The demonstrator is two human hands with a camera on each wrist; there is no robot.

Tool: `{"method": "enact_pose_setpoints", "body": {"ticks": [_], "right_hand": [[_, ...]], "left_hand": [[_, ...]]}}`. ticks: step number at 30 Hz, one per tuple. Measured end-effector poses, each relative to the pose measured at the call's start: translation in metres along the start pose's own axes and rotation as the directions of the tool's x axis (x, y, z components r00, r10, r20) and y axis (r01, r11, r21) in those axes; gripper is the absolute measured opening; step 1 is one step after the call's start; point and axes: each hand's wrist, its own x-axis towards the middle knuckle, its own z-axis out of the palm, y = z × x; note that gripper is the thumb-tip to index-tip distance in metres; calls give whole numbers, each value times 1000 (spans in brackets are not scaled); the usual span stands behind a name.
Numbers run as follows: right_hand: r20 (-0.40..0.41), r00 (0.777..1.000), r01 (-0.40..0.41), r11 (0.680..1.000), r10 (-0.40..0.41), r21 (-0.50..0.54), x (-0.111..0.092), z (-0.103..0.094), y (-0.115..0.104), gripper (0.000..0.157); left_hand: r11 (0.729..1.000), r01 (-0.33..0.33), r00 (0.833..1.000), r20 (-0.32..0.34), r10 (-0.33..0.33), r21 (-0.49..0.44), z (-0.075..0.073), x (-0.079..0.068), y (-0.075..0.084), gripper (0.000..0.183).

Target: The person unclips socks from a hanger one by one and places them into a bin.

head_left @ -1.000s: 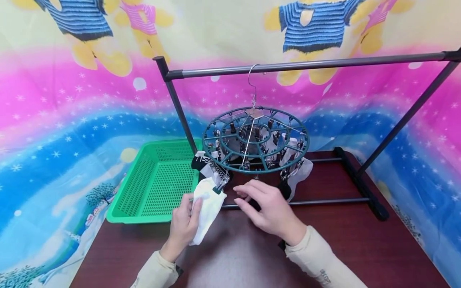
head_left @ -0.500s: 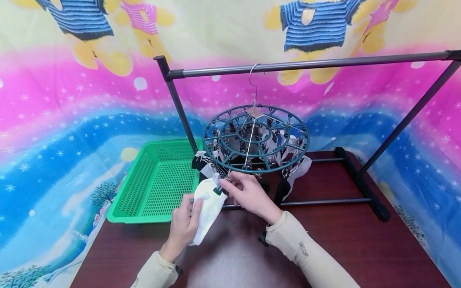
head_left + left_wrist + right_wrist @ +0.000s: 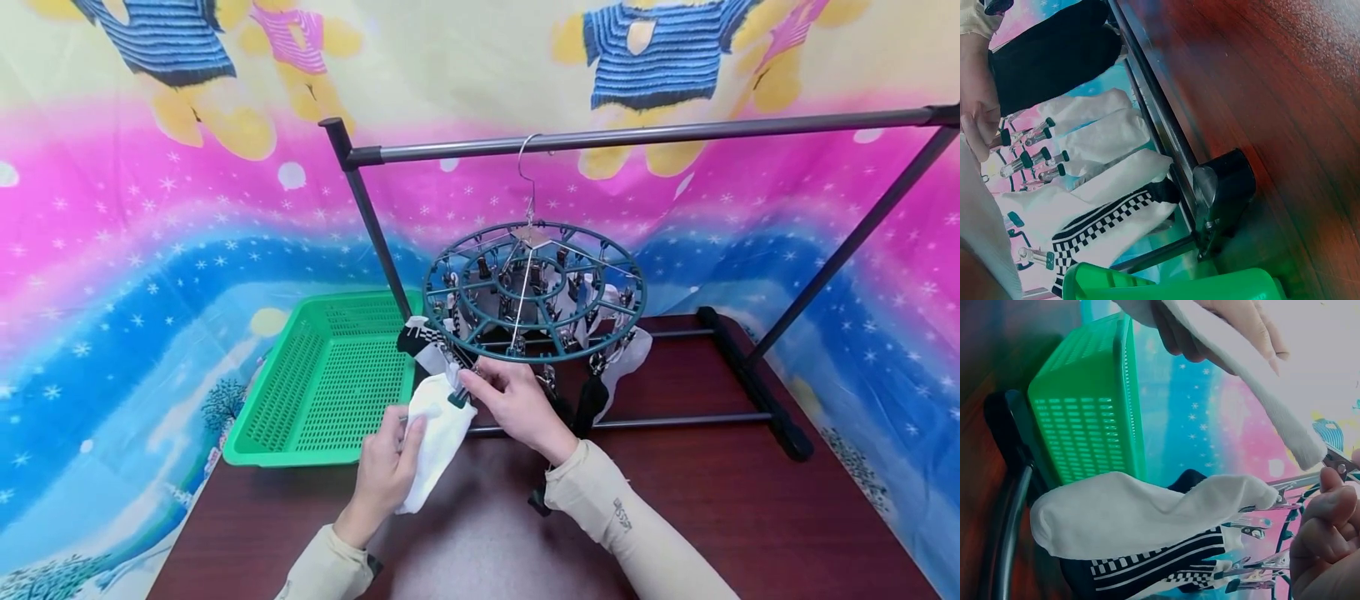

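Note:
A white sock hangs from a dark-tipped metal clip at the near left of the round green clip hanger. My left hand pinches the sock's side, thumb on top. My right hand pinches the clip at the sock's top edge. In the right wrist view, the right hand has thumb and finger at the clip, and the left hand holds the sock higher up. Another white sock and a black-and-white checkered sock hang close by.
The hanger hooks over the bar of a dark metal rack on a reddish-brown table. A green perforated basket stands to the left. Several white and black socks hang around it, including a black one seen in the left wrist view.
My right hand has moved left from beside the sock to the clip and pinches it now. The left hand keeps its hold on the white sock, nearly still.

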Motion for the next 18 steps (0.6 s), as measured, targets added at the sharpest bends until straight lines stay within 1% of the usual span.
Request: {"method": "enact_pose_setpoints", "body": {"ticks": [3, 7, 9, 12, 14, 18], "right_hand": [[-12, 1000, 10, 1000, -9, 21, -1, 0, 0, 31], [-30, 999, 16, 999, -15, 45, -1, 0, 2, 33], [-26, 1000, 3, 996, 0, 89, 0, -1, 3, 35], [-6, 999, -32, 984, 34, 178, 0, -3, 3, 36], [6, 998, -57, 973, 57, 223, 0, -3, 3, 36], [12, 998, -63, 967, 62, 248, 0, -4, 3, 35]], "left_hand": [[1000, 5, 1000, 9, -5, -1, 0, 0, 1, 10], [999, 41, 998, 48, -41, -2, -2, 1, 0, 13], [998, 64, 995, 75, -64, -1, -4, 2, 0, 13], [995, 97, 990, 107, -96, 0, -8, 5, -2, 12], [993, 120, 986, 113, -120, 3, -11, 7, -3, 10], [986, 164, 982, 96, -164, 10, -20, 12, -6, 6]]}}
